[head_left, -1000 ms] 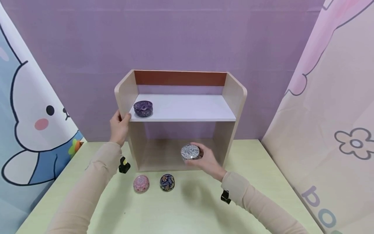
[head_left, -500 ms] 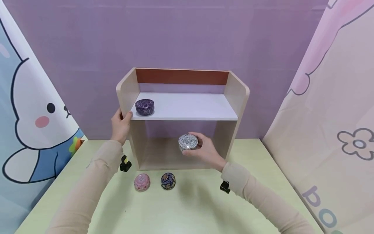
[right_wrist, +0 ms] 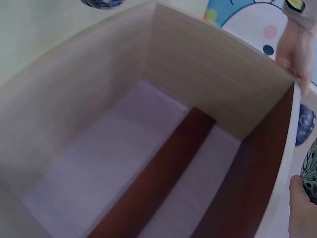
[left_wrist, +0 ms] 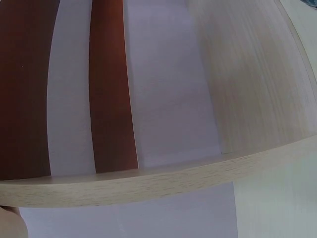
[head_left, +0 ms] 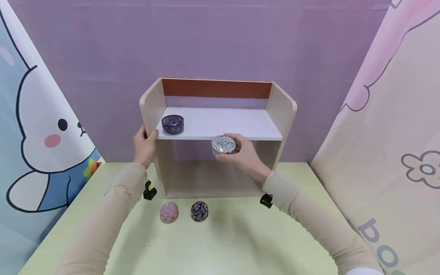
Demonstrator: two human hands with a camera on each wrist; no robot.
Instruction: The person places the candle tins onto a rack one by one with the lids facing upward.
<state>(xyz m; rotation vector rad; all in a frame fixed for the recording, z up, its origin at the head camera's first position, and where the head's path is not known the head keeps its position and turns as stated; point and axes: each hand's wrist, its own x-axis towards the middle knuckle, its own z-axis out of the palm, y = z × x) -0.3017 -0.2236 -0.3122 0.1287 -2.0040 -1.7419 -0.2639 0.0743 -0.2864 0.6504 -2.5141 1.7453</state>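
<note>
My left hand (head_left: pixel 143 148) grips the left side panel of a small wooden shelf unit (head_left: pixel 220 187), thumb in front near the white upper board (head_left: pixel 223 120). Only a bit of that hand shows in the left wrist view. A round tin (head_left: pixel 223 145) with a black-and-white leafy pattern is held between the thumb and fingers of my right hand (head_left: pixel 248 158). It hangs in front of the upper board's front edge. At the left end of that board sits a purple patterned tin (head_left: pixel 172 125). The right wrist view catches only part of the held tin (right_wrist: pixel 310 171).
On the table (head_left: pixel 192 248) before the unit lie a pink patterned tin (head_left: pixel 169 212) and a dark blue floral tin (head_left: pixel 199 211). The lower compartment is open at the front. A purple cloth (head_left: pixel 220 42) hangs behind, with printed cloths at both sides.
My right hand has raised the black-and-white tin from in front of the lower compartment to the upper board's edge. The left hand keeps its grip on the side panel.
</note>
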